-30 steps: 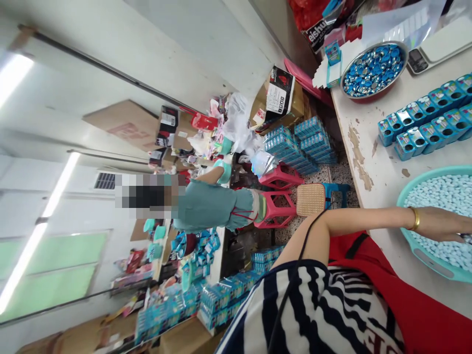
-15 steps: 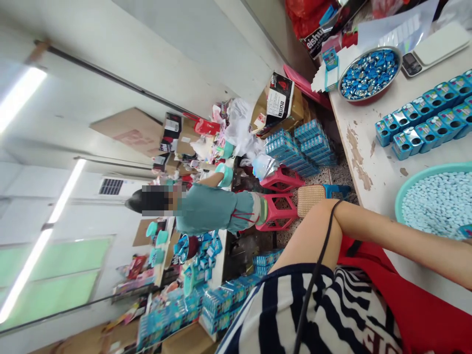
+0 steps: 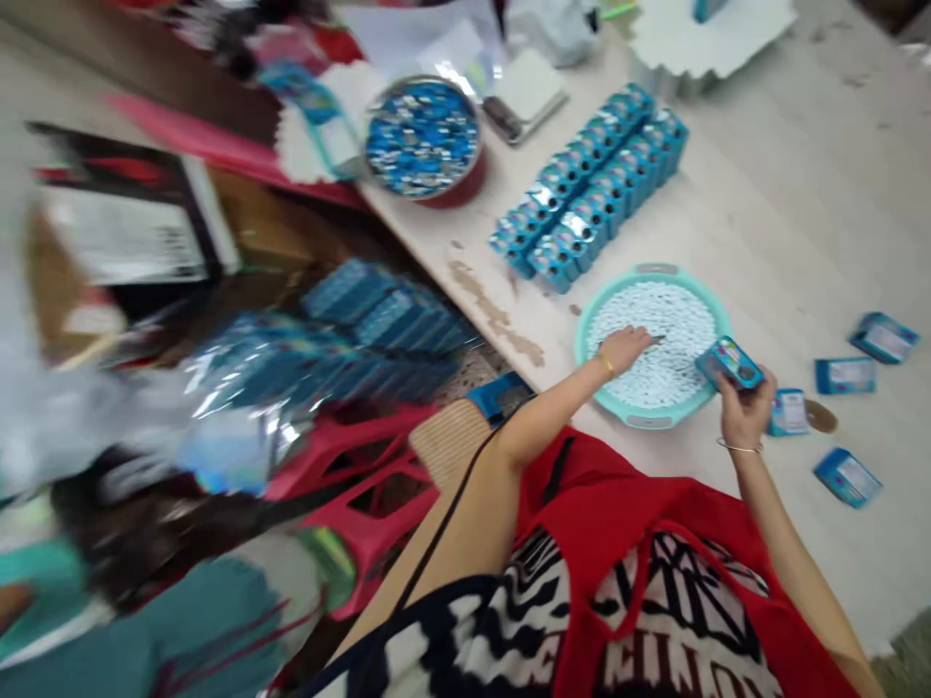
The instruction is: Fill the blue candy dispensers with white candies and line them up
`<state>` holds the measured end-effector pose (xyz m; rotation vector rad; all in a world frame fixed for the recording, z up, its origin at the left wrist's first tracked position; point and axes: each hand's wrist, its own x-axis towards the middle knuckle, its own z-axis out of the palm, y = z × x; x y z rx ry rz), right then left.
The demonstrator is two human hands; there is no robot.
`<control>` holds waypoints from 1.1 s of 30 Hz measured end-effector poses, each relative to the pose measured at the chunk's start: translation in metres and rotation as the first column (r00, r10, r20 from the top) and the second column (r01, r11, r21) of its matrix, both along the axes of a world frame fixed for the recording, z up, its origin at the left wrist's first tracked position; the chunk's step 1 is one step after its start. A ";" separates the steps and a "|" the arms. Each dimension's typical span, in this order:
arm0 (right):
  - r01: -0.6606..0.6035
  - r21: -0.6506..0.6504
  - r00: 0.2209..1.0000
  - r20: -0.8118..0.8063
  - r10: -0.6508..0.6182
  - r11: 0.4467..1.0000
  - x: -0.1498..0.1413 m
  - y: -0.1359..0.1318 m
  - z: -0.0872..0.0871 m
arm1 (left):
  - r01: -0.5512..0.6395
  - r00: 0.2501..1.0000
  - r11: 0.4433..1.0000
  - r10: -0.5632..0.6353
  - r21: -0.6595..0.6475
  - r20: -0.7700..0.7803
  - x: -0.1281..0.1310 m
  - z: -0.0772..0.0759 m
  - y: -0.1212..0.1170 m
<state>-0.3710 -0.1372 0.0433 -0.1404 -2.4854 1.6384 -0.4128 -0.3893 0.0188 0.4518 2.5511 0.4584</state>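
Observation:
My left hand (image 3: 626,349) reaches into a mint green basin (image 3: 582,339) of small pale blue pellets (image 3: 647,315). Its fingers are closed, and a small dark tip sticks out past them; what it belongs to is hidden. At the basin's right rim, my right hand (image 3: 746,407) grips a blue box (image 3: 733,364), tilted, partly over the pellets. Beside that hand, a blue box with a white panel (image 3: 789,413) lies on the table next to a brown disc (image 3: 821,417).
Two rows of blue boxes (image 3: 611,189) with round holes stand beyond the basin. Farther left are a bowl of blue and silver caps (image 3: 422,141) and a scale (image 3: 525,95). Several loose boxes (image 3: 850,477) lie right. Pink stools (image 3: 378,494) and a co-worker (image 3: 210,620) are left.
The view has swung down and toward the table, bringing both my hands and the whole basin into sight. The co-worker now appears only at the lower left.

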 end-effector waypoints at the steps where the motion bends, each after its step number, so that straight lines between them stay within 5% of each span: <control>1: 0.046 0.001 0.999 -0.011 -0.046 0.999 0.000 0.002 -0.003 | 0.035 0.999 0.999 -0.035 0.030 0.006 0.003 -0.012 0.009; 5: 0.134 -0.023 0.991 -0.015 -0.134 0.991 0.006 0.008 -0.006 | 0.058 0.994 0.984 -0.073 0.170 0.083 0.023 -0.032 0.032; 10: 0.121 0.020 0.992 -0.029 -0.121 0.992 0.018 0.019 -0.001 | -0.008 0.987 0.957 -0.039 0.292 0.154 0.031 -0.018 0.023; 14: 0.023 0.139 0.998 -0.053 -0.016 0.990 0.021 0.017 0.006 | -0.041 0.992 0.923 -0.010 0.383 0.129 0.027 0.016 -0.005; 20: -0.165 0.316 0.976 -0.084 0.201 0.934 0.017 0.005 0.005 | 0.078 0.996 0.929 -0.085 0.362 0.002 0.018 0.091 -0.033; 29: -0.343 0.362 0.914 -0.085 0.397 0.867 0.020 -0.023 -0.017 | 0.276 0.961 0.948 -0.276 -0.155 0.023 0.012 0.168 0.012; 33: -0.393 0.278 0.905 -0.052 0.422 0.877 0.025 -0.033 -0.021 | 0.272 0.959 0.945 -0.281 -0.179 -0.023 0.021 0.188 0.026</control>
